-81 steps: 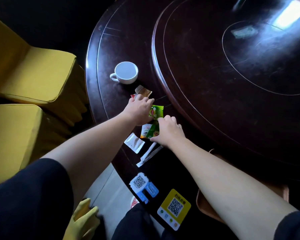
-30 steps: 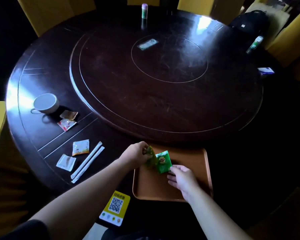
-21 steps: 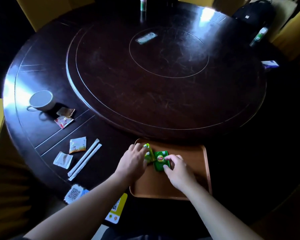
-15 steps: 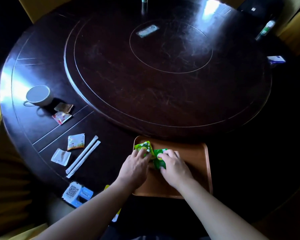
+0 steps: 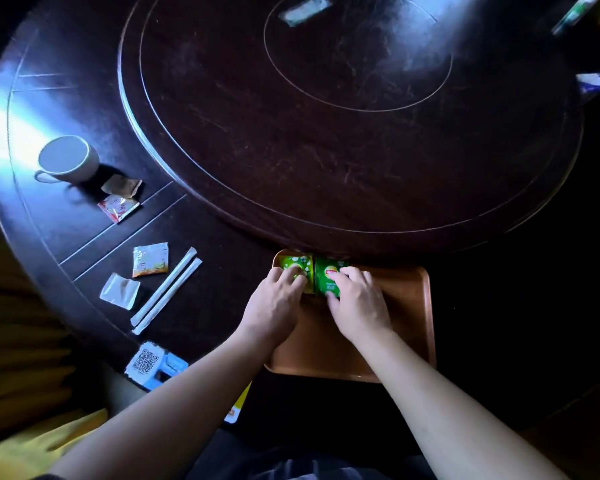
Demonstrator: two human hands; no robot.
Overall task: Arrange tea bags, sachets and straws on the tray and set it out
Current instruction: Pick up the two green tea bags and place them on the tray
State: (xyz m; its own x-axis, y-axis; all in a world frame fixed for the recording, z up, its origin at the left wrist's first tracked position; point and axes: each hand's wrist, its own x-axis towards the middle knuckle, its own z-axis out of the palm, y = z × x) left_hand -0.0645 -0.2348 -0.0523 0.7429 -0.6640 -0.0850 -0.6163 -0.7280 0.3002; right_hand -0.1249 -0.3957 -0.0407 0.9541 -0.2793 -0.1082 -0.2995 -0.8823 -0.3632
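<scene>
My left hand and right hand lay flat, fingers spread and pressing, each covering the near half of one of two green tea bags; I could read little of their print. The bags sat side by side, touching, in the far left corner of the tray. Left of it on the table lay two straws and four sachets, the farthest too dim to make out, near one cup.
</scene>
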